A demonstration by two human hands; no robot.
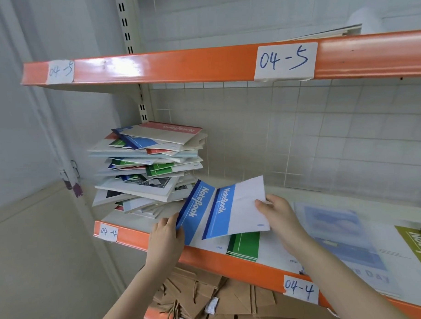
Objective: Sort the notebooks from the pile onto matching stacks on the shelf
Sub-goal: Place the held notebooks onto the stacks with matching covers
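A messy pile of notebooks (pixel 147 166) leans at the left end of the shelf (pixel 126 236) marked 04-4. My right hand (pixel 279 214) pinches the edge of a blue and white notebook (pixel 240 208), tilted just above the shelf. Under it lies another blue notebook (pixel 197 214); my left hand (pixel 167 239) grips its near left corner at the shelf's front edge. A green notebook (pixel 244 245) lies flat beneath and to the right of them.
Further right on the shelf lie a pale blue notebook (pixel 338 236) and an olive one (pixel 420 247). The upper shelf beam (pixel 177 65) marked 04-5 runs overhead. Brown paper bags (pixel 209 300) fill the level below. A wall stands at the left.
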